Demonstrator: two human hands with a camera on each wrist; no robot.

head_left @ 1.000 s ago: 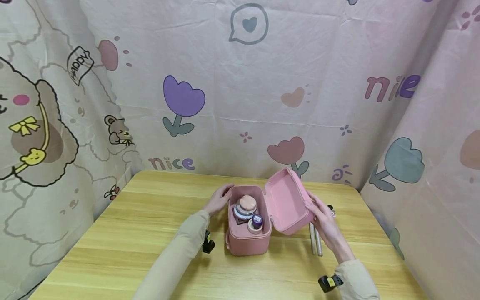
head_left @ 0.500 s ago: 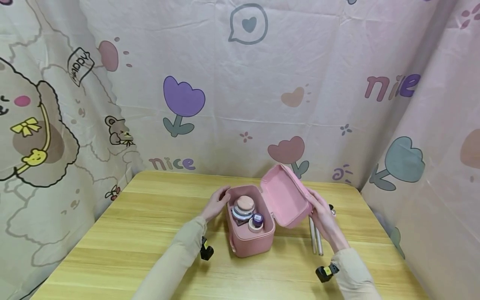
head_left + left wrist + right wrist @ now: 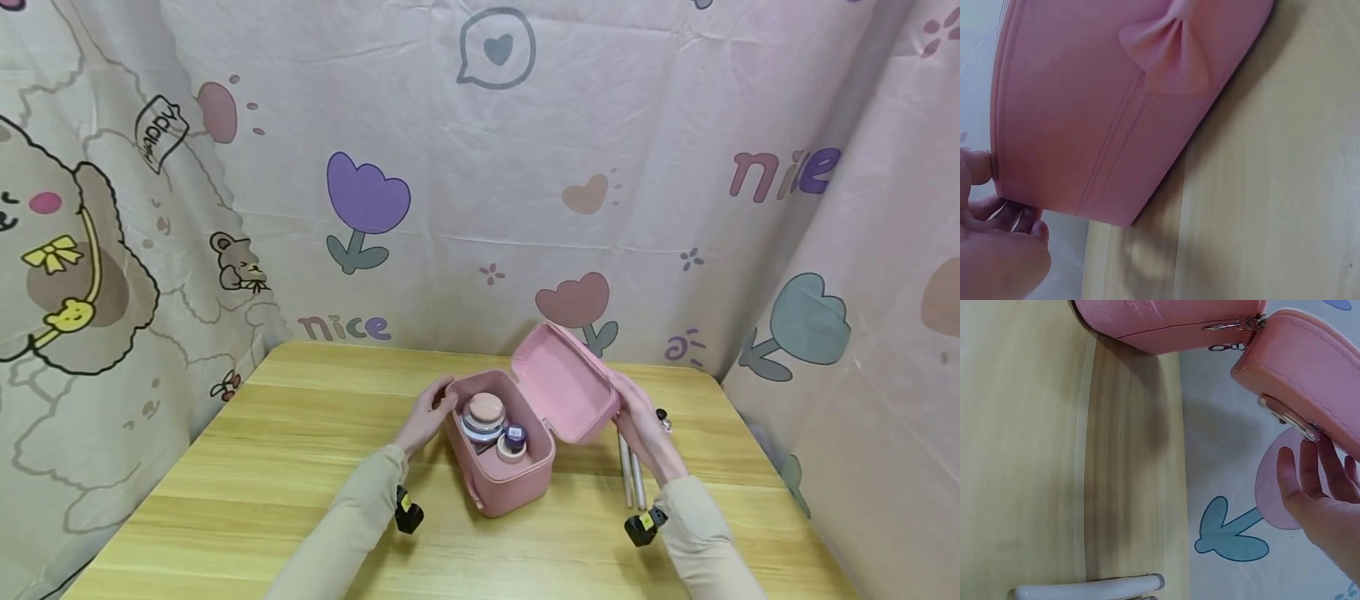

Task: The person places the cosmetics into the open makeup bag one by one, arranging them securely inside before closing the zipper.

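A pink makeup case (image 3: pixel 517 493) stands on the table with its lid (image 3: pixel 564 385) swung up to the right. My left hand (image 3: pixel 423 417) grips the far left corner, thumb at the zipped rim and fingers behind the wall. My right hand (image 3: pixel 637 417) holds the lid's outer edge; its fingers touch a handle (image 3: pixel 1290 417) on the lid in the right wrist view. Inside the case lie a stack of round compacts (image 3: pixel 484 410) and a small purple jar (image 3: pixel 515 435) on a pale round container (image 3: pixel 512 452). A bow (image 3: pixel 1175 53) decorates the side in the left wrist view.
Two silvery tubes (image 3: pixel 637 483) lie on the wooden table (image 3: pixel 285 467) beside my right forearm. A small dark-topped item (image 3: pixel 662 417) sits behind that hand. A printed curtain (image 3: pixel 450 167) hangs behind and at both sides of the table.
The case has turned counterclockwise on the table, its near end swinging right. The lid has moved left and toward the back with my right hand. My left hand has shifted slightly left.
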